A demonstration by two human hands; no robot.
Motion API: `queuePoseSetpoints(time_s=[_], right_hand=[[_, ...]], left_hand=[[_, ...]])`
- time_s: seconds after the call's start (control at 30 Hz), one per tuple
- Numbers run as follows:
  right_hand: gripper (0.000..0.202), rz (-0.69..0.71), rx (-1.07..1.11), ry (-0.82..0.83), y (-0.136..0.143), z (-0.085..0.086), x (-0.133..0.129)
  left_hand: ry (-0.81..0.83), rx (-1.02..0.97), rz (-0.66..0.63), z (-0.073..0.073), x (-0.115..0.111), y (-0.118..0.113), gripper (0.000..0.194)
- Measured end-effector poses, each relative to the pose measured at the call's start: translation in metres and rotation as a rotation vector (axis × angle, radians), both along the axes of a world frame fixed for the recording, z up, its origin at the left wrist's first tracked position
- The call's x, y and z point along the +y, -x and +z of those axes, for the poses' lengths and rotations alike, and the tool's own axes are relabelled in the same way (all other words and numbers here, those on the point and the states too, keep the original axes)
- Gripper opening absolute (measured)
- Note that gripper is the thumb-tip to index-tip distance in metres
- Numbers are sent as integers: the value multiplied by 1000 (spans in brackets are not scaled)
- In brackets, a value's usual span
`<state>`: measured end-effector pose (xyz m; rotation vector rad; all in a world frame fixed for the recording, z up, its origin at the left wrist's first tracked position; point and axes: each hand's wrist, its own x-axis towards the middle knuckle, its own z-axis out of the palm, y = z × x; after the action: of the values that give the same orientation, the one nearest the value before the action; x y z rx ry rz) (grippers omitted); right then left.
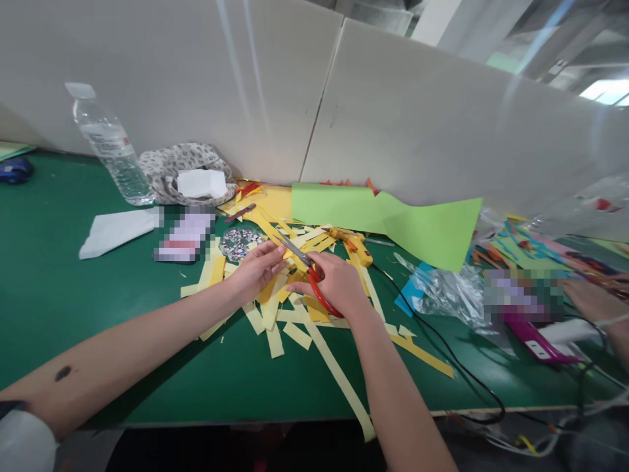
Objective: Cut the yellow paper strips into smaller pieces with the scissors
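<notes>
My right hand (339,282) grips a pair of scissors (322,295) by its red handles, the metal blades pointing up and left. Just left of the blades, the fingers of my left hand (260,269) are pinched on a yellow paper strip (268,228) that slants up past the fingertips. Beneath both hands lies a loose pile of cut yellow and cream paper strips (275,341). A long cream strip (339,373) trails toward the table's front edge. Behind the scissors rests a yellow glue gun (361,252).
A flat heap of shiny gems (239,244) sits behind my left hand. Farther left are a phone (184,236), a water bottle (111,147) and a patterned cloth pouch (187,160). Green paper (383,213) leans on the partition. A black cable (437,341) crosses rightward, near another person's hand (592,301).
</notes>
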<state>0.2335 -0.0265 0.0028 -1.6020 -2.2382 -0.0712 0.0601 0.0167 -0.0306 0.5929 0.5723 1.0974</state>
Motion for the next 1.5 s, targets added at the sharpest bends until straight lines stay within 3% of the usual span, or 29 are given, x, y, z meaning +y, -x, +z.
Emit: queuePoseSetpoints(time_s=[0.43, 0.7, 1.5], right_hand=[[50, -1, 3, -39, 1, -1, 0], [46, 22, 30, -50, -1, 1, 0], [42, 12, 31, -41, 2, -2, 0]], left_hand=[[-77, 33, -48, -2, 1, -1, 11], [-12, 29, -37, 3, -1, -2, 12], [-53, 47, -83, 2, -1, -1, 14]])
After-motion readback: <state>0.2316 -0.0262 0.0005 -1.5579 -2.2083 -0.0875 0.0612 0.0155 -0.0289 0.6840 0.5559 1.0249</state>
